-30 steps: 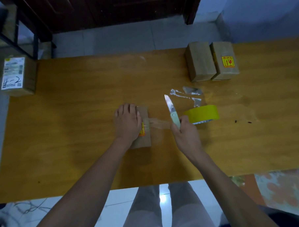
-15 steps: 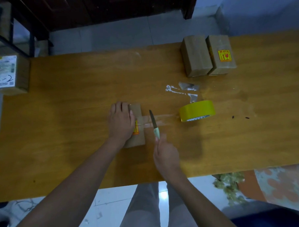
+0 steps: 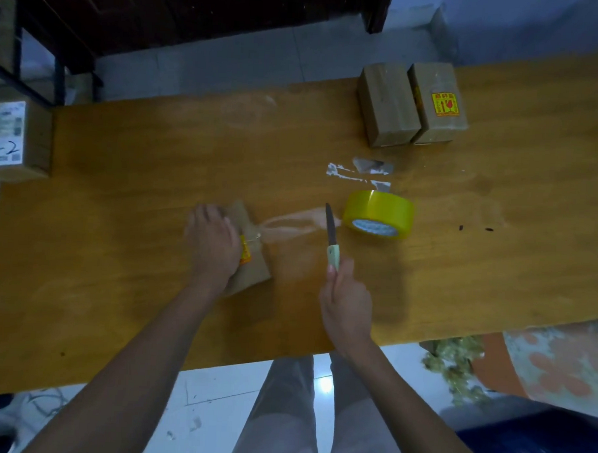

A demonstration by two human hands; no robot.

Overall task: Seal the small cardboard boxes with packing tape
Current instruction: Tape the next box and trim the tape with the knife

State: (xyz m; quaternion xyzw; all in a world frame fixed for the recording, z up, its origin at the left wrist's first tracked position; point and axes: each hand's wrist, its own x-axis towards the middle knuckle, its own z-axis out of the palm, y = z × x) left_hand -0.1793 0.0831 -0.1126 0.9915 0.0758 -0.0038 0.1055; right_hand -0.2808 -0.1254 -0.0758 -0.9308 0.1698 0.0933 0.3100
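Cardboard box (image 3: 251, 258): mid-bench, toward the near edge, pinned flat under my left hand (image 3: 214, 246) so the tape strip (image 3: 290, 226) stays taut. Right hand (image 3: 347, 303): fingers (image 3: 340, 272) clenched on knife (image 3: 332, 238), blade at the strip beside the tape roll (image 3: 378, 212), ready, I judge, to cut.

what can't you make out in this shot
Head view only:
- Top of the small box: mostly covered by the left hand.
- Whether the knife has cut the tape strip: blurred.
- Fragile sticker text: too small.
- Labelled box on the left: cut off by the frame edge.
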